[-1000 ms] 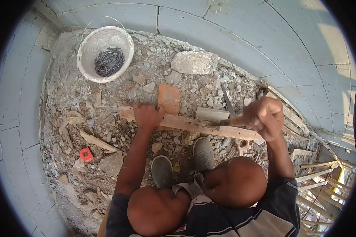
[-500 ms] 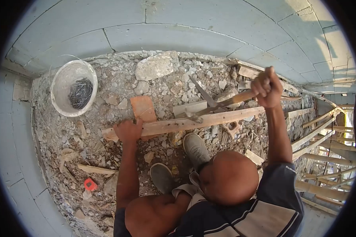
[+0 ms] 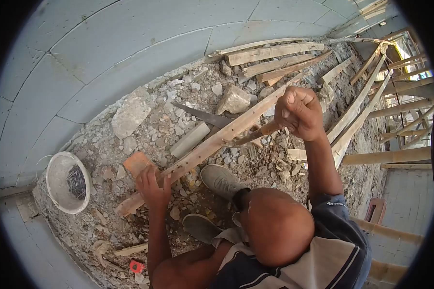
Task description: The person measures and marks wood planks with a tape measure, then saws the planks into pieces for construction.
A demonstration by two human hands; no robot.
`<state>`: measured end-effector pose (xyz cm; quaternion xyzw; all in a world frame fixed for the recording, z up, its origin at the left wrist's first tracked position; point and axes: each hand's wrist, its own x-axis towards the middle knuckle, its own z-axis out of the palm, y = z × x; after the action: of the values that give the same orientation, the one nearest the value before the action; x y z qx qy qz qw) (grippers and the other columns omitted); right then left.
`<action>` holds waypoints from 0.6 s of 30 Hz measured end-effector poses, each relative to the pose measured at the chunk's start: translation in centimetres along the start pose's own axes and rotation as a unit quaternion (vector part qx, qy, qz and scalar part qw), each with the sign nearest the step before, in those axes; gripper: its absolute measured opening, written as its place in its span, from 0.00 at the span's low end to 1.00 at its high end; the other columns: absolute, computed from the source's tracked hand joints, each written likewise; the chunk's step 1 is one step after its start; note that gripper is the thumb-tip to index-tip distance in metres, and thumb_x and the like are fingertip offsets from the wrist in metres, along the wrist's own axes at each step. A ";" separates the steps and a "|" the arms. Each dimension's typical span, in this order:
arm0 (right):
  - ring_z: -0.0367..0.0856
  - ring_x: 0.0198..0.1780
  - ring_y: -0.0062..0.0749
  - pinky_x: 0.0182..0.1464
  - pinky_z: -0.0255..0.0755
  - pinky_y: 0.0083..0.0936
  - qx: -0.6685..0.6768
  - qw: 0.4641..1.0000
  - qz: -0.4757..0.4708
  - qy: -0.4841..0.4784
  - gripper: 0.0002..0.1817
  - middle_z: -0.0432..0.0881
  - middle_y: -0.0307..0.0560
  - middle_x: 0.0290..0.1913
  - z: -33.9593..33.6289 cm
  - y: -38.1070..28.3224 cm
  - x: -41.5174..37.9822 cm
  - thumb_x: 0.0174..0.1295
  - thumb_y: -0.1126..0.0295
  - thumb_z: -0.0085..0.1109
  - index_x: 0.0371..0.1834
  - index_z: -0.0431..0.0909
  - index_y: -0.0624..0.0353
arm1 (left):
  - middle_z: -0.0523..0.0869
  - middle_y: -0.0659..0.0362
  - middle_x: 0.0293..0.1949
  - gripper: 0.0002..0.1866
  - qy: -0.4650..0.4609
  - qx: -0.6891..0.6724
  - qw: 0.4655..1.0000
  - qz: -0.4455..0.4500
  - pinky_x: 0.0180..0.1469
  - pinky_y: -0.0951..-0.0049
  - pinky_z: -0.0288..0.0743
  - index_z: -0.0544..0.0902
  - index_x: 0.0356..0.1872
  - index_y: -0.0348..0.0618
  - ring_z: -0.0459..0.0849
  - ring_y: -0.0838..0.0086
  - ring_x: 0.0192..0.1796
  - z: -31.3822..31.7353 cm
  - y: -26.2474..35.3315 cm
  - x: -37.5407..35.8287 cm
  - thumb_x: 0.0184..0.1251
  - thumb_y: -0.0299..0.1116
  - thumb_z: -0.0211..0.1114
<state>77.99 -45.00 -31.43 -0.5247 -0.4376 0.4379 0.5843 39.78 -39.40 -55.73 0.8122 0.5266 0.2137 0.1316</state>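
A long wooden plank (image 3: 212,144), with nails or dark nail marks along it, slants across the rubble in front of me. My left hand (image 3: 153,186) grips it near its lower-left end, fingers spread over the wood. Raised near its other end, my right hand (image 3: 301,113) is closed round the handle of a hammer (image 3: 256,134). The hammer's head is at the plank's near edge, hard to make out. Beyond the plank lies a handsaw (image 3: 202,114), partly hidden by it. A flat orange brick piece (image 3: 137,163) lies just past my left hand.
A white bucket (image 3: 52,184) holding nails stands at the left. A red tape measure (image 3: 136,266) lies at lower left. Large stones (image 3: 132,113) and loose boards (image 3: 275,53) line the block wall (image 3: 130,43). Wooden poles (image 3: 357,120) stand at the right.
The view has turned, so the plank looks more steeply slanted and the bucket sits lower. The hammer's head has shifted from over the plank to its near edge. Both hands keep their holds.
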 end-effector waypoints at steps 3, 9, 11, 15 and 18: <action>0.55 0.11 0.18 0.16 0.51 0.21 -0.065 0.998 0.002 0.020 0.22 0.62 0.37 0.11 0.1 -1.1 -2.0 0.76 0.62 0.55 0.22 0.71 0.61 | 0.80 0.50 0.58 0.29 -0.073 -0.108 0.988 0.081 0.70 0.51 0.62 0.78 0.59 0.40 0.76 0.55 0.62 1.4 3.1 1.7 0.59 0.43 0.72; 0.59 0.11 0.20 0.17 0.58 0.22 -0.035 0.953 0.218 0.207 0.20 0.60 0.32 0.10 -6.1 2.7 -4.0 0.72 0.59 0.62 0.24 0.76 0.60 | 0.76 0.52 0.64 0.35 -0.156 -0.036 0.978 0.133 0.68 0.52 0.66 0.77 0.61 0.41 0.73 0.53 0.65 5.1 1.5 1.3 0.50 0.41 0.78; 0.66 0.17 0.25 0.25 0.65 0.26 -0.234 0.896 0.276 0.256 0.18 0.66 0.35 0.15 -10.5 7.6 -4.4 0.69 0.57 0.64 0.29 0.77 0.60 | 0.75 0.53 0.65 0.37 -0.171 -0.058 0.976 0.123 0.68 0.52 0.65 0.77 0.61 0.41 0.73 0.52 0.65 4.5 0.6 1.9 0.47 0.40 0.80; 0.79 0.49 0.42 0.53 0.71 0.41 -0.849 0.487 0.009 0.205 0.22 0.79 0.49 0.41 -13.4 15.6 -6.3 0.61 0.53 0.70 0.47 0.79 0.58 | 0.74 0.55 0.66 0.37 -0.134 -0.025 0.985 0.105 0.69 0.53 0.64 0.78 0.60 0.43 0.72 0.54 0.67 -0.5 -2.7 4.9 0.45 0.37 0.81; 0.67 0.69 0.46 0.67 0.62 0.46 -0.730 0.652 0.205 -0.020 0.27 0.74 0.53 0.60 -6.7 17.8 -6.3 0.57 0.53 0.70 0.56 0.78 0.53 | 0.73 0.56 0.67 0.37 -0.138 0.008 0.985 0.102 0.70 0.53 0.62 0.78 0.60 0.43 0.71 0.54 0.68 -1.8 -4.0 5.4 0.44 0.35 0.82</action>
<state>82.06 -51.48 -49.96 -0.8494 -0.5091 0.0962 -0.1006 37.58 -32.81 -54.77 0.8843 0.4199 0.1071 0.1740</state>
